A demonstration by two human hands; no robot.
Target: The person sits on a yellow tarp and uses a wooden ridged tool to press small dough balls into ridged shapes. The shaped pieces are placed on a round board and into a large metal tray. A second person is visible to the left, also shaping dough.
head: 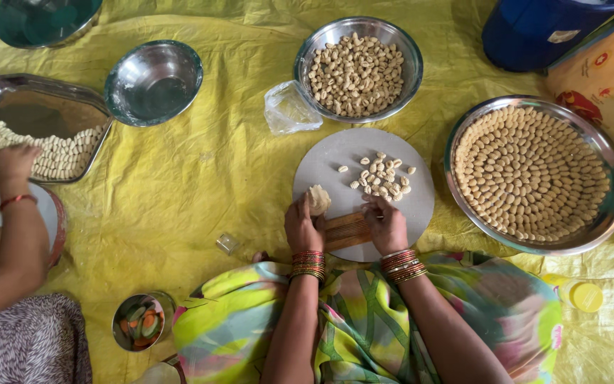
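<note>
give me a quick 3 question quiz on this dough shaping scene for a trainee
1. True or false: the left hand holds a lump of dough.
2. What does the right hand press on?
A. the ridged wooden board
B. a rolling pin
C. a knife
3. How do the shaped pieces lie in the big round tray on the person's right?

Key
1. True
2. A
3. In neat rings that fill the tray, unlike the loose heap in the steel bowl beyond the round grey board.
</note>
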